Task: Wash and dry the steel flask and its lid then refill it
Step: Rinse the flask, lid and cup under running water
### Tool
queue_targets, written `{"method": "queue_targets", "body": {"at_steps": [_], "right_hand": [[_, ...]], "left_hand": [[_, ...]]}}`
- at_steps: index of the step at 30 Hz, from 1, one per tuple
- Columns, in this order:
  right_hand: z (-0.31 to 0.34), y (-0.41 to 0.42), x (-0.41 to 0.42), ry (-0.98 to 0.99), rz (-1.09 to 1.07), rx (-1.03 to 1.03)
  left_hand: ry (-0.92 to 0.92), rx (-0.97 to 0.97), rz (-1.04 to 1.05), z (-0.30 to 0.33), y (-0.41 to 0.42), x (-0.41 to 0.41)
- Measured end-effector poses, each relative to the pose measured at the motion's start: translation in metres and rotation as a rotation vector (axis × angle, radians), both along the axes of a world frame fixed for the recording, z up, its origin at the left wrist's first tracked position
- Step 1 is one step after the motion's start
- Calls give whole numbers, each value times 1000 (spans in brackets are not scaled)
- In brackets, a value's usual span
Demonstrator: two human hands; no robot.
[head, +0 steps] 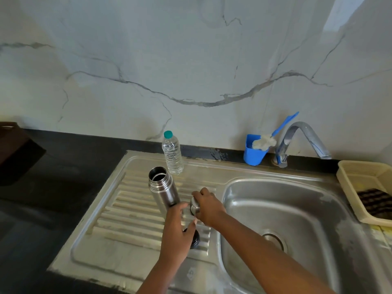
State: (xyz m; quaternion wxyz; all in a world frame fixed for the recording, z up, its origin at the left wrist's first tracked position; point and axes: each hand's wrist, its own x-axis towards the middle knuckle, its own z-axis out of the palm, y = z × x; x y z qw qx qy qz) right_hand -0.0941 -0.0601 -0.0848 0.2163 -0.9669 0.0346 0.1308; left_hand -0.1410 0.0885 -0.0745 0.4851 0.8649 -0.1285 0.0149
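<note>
Both forearms and hands are bare: no sleeves, rings or watch.

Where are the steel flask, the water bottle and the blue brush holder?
steel flask [163, 188]: head view, on its shiny upper body below the open mouth.
water bottle [172, 154]: head view, on its clear ribbed middle.
blue brush holder [253, 154]: head view, on its front wall.

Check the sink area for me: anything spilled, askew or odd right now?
Nothing spilled. The steel flask stands open and tilted on the drainboard, held low by the left hand. The right hand grips its steel lid. A dark cap-like piece lies loose under the left hand.
</note>
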Motion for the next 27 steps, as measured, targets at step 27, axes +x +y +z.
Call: {"method": "queue_targets", "body": {"at_steps": [27], "right_hand": [[120, 30, -20, -362, -109, 694]], "left_hand": [[-63, -291, 150, 69, 22, 16]]}}
